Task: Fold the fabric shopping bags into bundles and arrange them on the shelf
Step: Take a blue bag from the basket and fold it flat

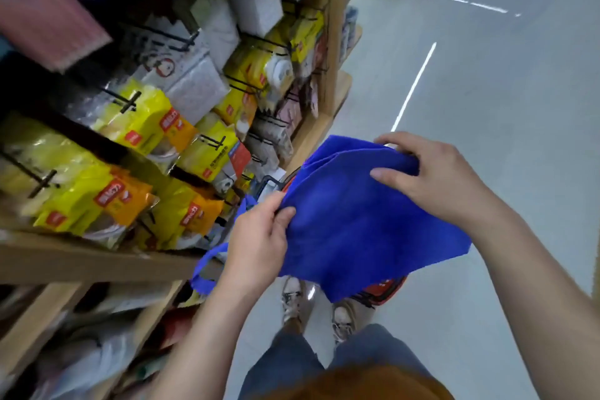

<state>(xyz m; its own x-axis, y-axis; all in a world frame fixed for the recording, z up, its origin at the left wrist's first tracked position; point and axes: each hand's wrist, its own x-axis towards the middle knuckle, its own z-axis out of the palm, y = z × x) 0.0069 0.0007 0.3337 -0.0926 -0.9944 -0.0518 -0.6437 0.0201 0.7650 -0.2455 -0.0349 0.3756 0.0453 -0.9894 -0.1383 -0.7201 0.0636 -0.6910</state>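
Bag (pixel 357 230), seemingly in both curled hands (pixel 256 237) (pixel 431 178)

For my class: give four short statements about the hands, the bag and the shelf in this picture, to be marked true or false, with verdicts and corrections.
1. The left hand and the right hand both grip the blue fabric bag. True.
2. The bag lies folded on the shelf. False: it is held up in the air beside the wooden shelf, still spread out.
3. Yellow packets hang on hooks of the shelf. True.
4. The right hand holds the bag's handle. False: one blue handle loop hangs loose below the left hand.
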